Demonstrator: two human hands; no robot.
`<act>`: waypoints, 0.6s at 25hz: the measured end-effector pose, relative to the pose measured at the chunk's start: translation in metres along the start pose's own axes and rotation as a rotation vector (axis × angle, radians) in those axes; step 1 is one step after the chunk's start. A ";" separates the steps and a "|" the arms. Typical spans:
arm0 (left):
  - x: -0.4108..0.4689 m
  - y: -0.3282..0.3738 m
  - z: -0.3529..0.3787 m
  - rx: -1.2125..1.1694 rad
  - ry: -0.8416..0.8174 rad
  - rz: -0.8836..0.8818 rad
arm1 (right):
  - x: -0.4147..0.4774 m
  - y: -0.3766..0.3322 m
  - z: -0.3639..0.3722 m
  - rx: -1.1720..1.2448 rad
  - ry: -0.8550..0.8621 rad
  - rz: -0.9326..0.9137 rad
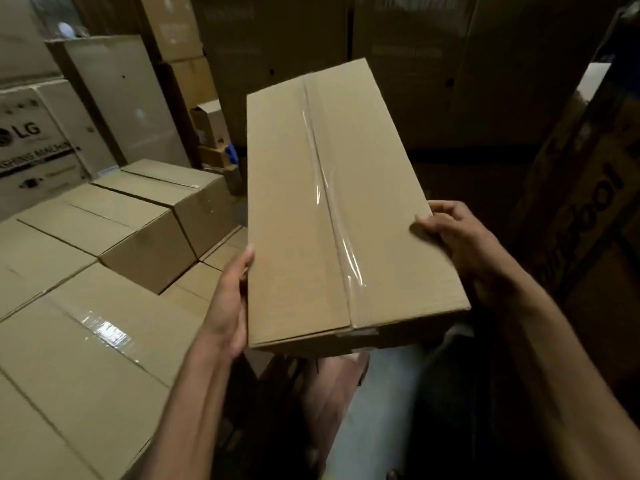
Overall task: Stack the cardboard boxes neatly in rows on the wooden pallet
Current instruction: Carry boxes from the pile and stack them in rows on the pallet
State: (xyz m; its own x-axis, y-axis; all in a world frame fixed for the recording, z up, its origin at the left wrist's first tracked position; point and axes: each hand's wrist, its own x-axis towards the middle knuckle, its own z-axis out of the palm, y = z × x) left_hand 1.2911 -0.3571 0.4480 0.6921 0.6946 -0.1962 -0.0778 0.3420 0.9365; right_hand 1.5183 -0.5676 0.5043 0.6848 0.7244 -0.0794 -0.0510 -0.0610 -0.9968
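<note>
A sealed cardboard box is held in mid-air between two bare hands, in front of the person and to the right of the stacked boxes, with its long axis pointing away from the camera and its far end raised; a strip of clear tape is seen running down the seam of its top face. The box is clasped at its near left side by the left hand, whose palm is laid against the side wall, whose thumb is stretched up along the top edge and whose fingers are tucked out of sight beneath the box. The near right edge is gripped by the right hand; its thumb is pressed flat on the top face and its fingers are curled round the side.

To the left, below the held box, a layer of taped stacked boxes is laid edge to edge; a second tier is set in a row on top of it towards the back. What these boxes stand on is hidden. Behind them, a white carton printed with LG is stood; tall brown cartons are ranged across the dim background, and a printed carton is seen at the right edge. A patch of pale floor is visible between the forearms.
</note>
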 end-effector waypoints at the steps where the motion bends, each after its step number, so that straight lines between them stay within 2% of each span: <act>1: 0.026 0.009 0.007 0.000 0.023 -0.016 | 0.034 -0.003 -0.002 -0.020 -0.086 0.026; 4: 0.095 0.032 0.023 0.181 0.207 0.025 | 0.131 -0.021 -0.004 -0.232 -0.247 0.010; 8: 0.138 0.065 0.013 0.413 0.268 0.020 | 0.231 -0.062 -0.001 -0.392 -0.496 0.074; 11: 0.153 0.095 -0.002 0.446 0.326 0.062 | 0.281 -0.080 0.034 -0.569 -0.573 0.031; 15: 0.155 0.120 -0.036 0.565 0.410 0.049 | 0.314 -0.076 0.085 -0.613 -0.644 0.029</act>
State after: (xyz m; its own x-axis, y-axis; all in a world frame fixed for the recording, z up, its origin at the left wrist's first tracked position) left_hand 1.3630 -0.1859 0.5200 0.3624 0.9214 -0.1400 0.3599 0.0002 0.9330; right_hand 1.6752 -0.2767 0.5549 0.1384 0.9510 -0.2764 0.4627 -0.3088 -0.8310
